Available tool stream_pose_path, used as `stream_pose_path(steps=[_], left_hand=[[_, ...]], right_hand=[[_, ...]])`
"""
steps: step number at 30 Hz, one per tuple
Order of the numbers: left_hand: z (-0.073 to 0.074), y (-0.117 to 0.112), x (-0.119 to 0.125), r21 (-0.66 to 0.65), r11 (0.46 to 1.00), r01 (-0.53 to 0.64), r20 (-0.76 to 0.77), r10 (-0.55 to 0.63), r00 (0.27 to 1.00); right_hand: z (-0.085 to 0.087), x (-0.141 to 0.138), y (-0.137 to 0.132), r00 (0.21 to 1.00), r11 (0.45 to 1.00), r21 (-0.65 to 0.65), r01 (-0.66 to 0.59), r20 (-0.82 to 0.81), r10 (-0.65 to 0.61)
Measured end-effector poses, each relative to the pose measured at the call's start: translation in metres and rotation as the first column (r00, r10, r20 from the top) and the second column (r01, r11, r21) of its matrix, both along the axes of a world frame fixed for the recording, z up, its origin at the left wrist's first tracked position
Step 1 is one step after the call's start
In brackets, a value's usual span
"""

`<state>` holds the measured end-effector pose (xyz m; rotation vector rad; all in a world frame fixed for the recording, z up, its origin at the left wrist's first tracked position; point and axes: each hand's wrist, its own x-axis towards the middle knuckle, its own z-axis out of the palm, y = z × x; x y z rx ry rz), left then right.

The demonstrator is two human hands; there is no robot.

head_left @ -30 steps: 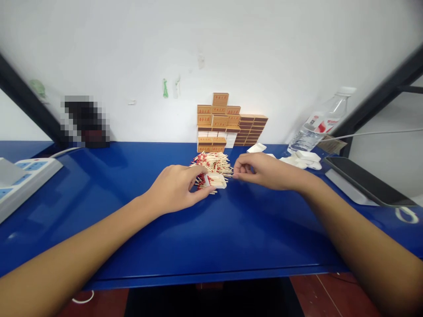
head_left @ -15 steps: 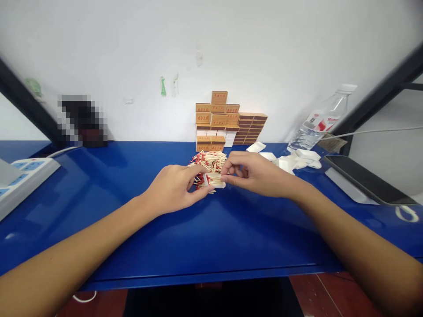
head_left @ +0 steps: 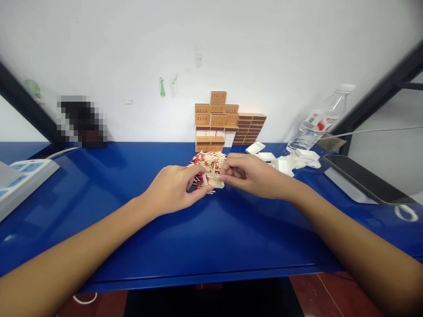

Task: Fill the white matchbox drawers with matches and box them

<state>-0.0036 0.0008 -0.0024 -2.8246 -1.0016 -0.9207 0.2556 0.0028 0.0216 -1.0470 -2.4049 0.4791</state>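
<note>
My left hand grips a small white matchbox tray between thumb and fingers. Several matches lie in the tray with their red heads toward the left. At the tray's right end, the thumb and fingertips of my right hand are pinched on the pale ends of matches; how many they hold is hidden. Just behind and under the tray spreads a loose heap of red-tipped matches on the blue table.
Stacked orange matchboxes stand against the wall behind the heap. White empty trays lie to the right, by a water bottle and a dark phone. A power strip sits at the left.
Almost nothing differs. Both hands keep their hold at the tray, and the whole view has shifted very slightly.
</note>
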Motion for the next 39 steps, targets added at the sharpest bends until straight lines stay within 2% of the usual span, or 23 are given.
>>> stream_pose_path(steps=[3, 7, 12, 17, 21, 24, 27, 30, 34, 39], left_hand=[[0.0, -0.001, 0.0, -0.006, 1.0, -0.013, 0.001, 0.013, 1.0], [0.0, 0.0, 0.0, -0.009, 0.999, -0.051, 0.002, 0.051, 0.999], [0.002, 0.001, 0.0, -0.004, 0.994, -0.11, 0.017, 0.111, 0.994], [0.004, 0.0, 0.0, -0.023, 0.99, -0.141, 0.041, 0.142, 0.989], [0.003, 0.0, 0.0, -0.027, 0.991, -0.133, 0.031, 0.134, 0.991], [0.001, 0.0, 0.0, -0.027, 0.991, -0.132, 0.019, 0.133, 0.991], [0.001, 0.0, 0.001, -0.04, 0.99, -0.134, 0.003, 0.134, 0.991], [0.002, 0.0, 0.001, -0.049, 0.99, -0.135, -0.007, 0.135, 0.991], [0.002, -0.001, 0.001, -0.04, 0.994, -0.105, 0.008, 0.106, 0.994], [0.001, -0.001, 0.0, -0.031, 0.997, -0.077, 0.028, 0.078, 0.997]], right_hand=[[0.003, 0.007, 0.005, 0.995, 0.994, 0.043, 0.102, 0.005, -0.102], [0.001, 0.015, 0.015, 0.966, 0.976, 0.062, 0.211, 0.138, -0.218], [-0.011, 0.015, 0.018, 0.945, 0.98, -0.002, 0.198, 0.266, -0.19], [-0.017, 0.014, 0.019, 0.937, 0.975, -0.066, 0.213, 0.295, -0.185], [-0.011, 0.024, 0.022, 0.937, 0.978, -0.095, 0.184, 0.318, -0.146], [-0.002, 0.037, 0.024, 0.927, 0.975, -0.064, 0.212, 0.33, -0.18], [0.008, 0.045, 0.025, 0.925, 0.971, -0.025, 0.237, 0.31, -0.218], [0.011, 0.04, 0.022, 0.95, 0.972, 0.019, 0.236, 0.206, -0.235], [0.004, 0.016, 0.012, 0.988, 0.986, 0.055, 0.155, -0.007, -0.155], [0.0, 0.002, 0.004, 0.996, 0.995, 0.044, 0.087, -0.032, -0.085]])
